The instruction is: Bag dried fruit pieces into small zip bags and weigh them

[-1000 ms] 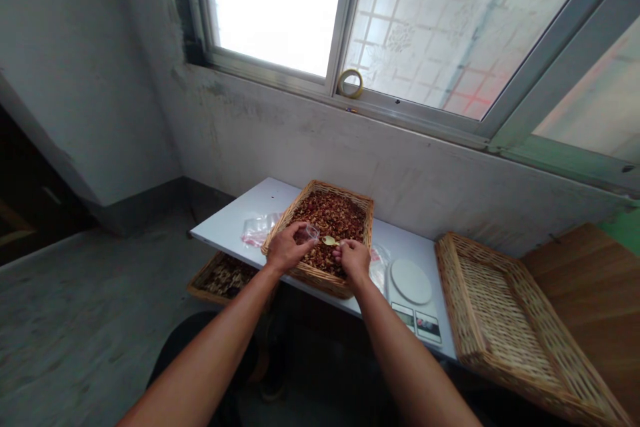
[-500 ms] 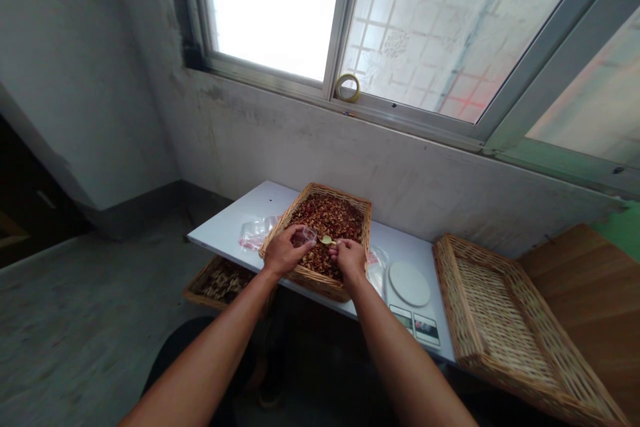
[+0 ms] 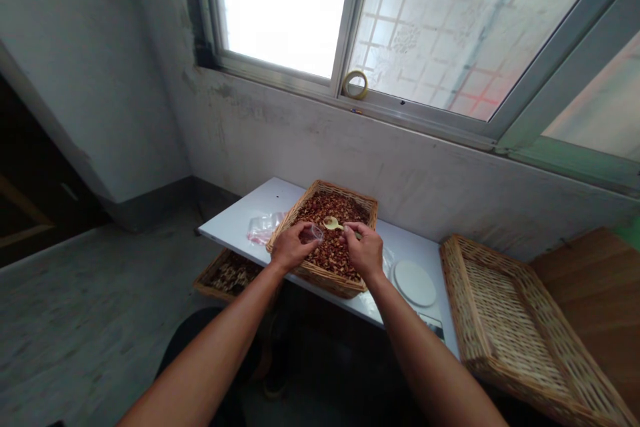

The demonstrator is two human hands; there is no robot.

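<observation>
Spoon (image 3: 333, 225): pale yellow, held by its handle over the basket, its bowl near the cup's mouth.
Right hand (image 3: 365, 250): thumb and fingers pinching the spoon's handle.
Cup (image 3: 317, 233): small, clear, above the left part of the basket, tilted toward the spoon; what it contains is too small to tell.
Left hand (image 3: 290, 248): fingers curled round the cup, gripping it.
Basket (image 3: 345, 290): wicker, on the white table (image 3: 235, 219), holding reddish-brown pieces (image 3: 336, 259).
Plastic bags (image 3: 261, 229): lying flat, just left of the basket.
Scale (image 3: 415, 283): white, round-topped, right of the basket, partly behind the right forearm.
Second basket (image 3: 515, 327): wicker, at the table's right end.
Tape roll (image 3: 346, 85): upright on the window ledge.
</observation>
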